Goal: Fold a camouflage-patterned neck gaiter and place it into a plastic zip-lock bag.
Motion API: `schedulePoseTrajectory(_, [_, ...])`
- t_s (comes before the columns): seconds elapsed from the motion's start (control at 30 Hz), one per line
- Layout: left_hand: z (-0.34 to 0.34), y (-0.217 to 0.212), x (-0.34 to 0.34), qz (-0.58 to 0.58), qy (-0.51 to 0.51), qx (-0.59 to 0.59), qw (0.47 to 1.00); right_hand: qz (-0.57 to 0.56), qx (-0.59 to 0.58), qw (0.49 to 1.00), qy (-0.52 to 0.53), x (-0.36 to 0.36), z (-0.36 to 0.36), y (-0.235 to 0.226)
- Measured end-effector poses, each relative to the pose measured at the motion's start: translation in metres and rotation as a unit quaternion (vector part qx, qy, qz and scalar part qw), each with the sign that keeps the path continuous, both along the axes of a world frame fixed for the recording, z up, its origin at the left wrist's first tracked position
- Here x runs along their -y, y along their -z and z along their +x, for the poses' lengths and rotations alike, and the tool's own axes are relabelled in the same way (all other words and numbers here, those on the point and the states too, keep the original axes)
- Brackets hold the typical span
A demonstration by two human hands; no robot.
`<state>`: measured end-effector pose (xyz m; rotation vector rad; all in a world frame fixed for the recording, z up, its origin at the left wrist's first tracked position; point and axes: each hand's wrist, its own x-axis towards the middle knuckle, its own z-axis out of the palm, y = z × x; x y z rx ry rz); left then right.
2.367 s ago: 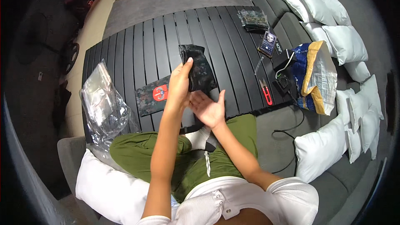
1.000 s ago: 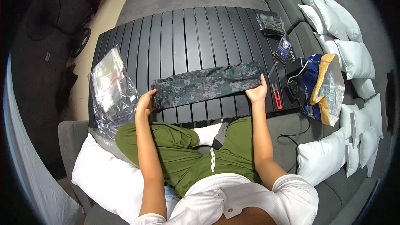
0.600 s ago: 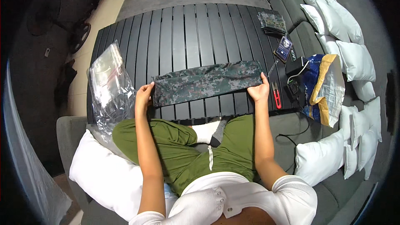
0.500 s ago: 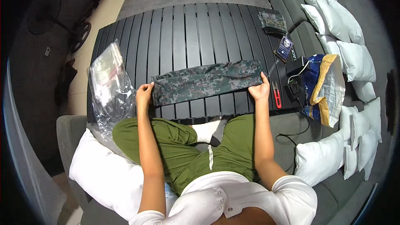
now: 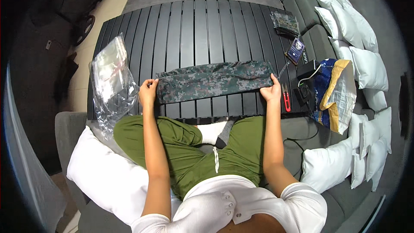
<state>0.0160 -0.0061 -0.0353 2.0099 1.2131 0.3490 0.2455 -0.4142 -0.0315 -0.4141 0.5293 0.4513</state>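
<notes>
Clear plastic bags (image 5: 108,77) lie heaped at the left end of the slatted table (image 5: 181,34), probably set aside to free its middle. Next, over the table's near left part, the left hand (image 5: 148,92) pinches the end of the patterned cloth (image 5: 215,82) between thumb and forefinger, the other fingers curled. The cloth lies lengthwise along the table's near side, spread nearly flat with slight creases. At the table's near right, the right hand (image 5: 271,90) meets the cloth's opposite end, thumb raised, fingers bent; whether they pinch fabric cannot be told. Holding both ends presumably keeps the cloth straight. Flat packets (image 5: 285,23) are stacked at the table's far right corner, apparently out of the way; red scissors (image 5: 286,99) lie at its near right, seemingly within easy reach.
</notes>
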Motion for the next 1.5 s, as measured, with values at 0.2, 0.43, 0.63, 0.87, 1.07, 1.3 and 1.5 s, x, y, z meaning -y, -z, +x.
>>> schedulePoseTrajectory(0.2, [0.008,-0.018,0.020,0.049,-0.028,0.042,0.998,-0.035,-0.009,0.999,0.017,0.000,-0.001,-0.004])
schedulePoseTrajectory(0.43, [0.009,-0.020,0.019,0.061,-0.039,0.074,0.995,-0.076,-0.017,0.997,0.015,-0.001,0.001,-0.001])
schedulePoseTrajectory(0.63, [0.008,-0.015,0.016,0.073,0.019,0.118,0.990,-0.337,0.132,0.925,0.116,0.013,-0.001,0.010])
schedulePoseTrajectory(0.87, [0.006,-0.006,0.014,0.091,0.028,0.063,0.993,-0.710,0.342,0.612,-0.069,0.020,0.037,-0.003])
schedulePoseTrajectory(1.07, [0.003,-0.008,0.019,0.036,-0.024,0.055,0.998,-0.838,0.307,0.434,-0.120,0.003,0.045,-0.010])
schedulePoseTrajectory(1.3, [0.001,-0.003,0.013,-0.066,-0.002,0.120,0.991,-0.761,0.363,0.525,-0.116,0.021,0.059,-0.013])
schedulePoseTrajectory(1.5, [0.008,-0.029,0.024,0.004,-0.010,0.076,0.997,-0.677,0.359,0.607,-0.212,0.020,0.064,-0.020])
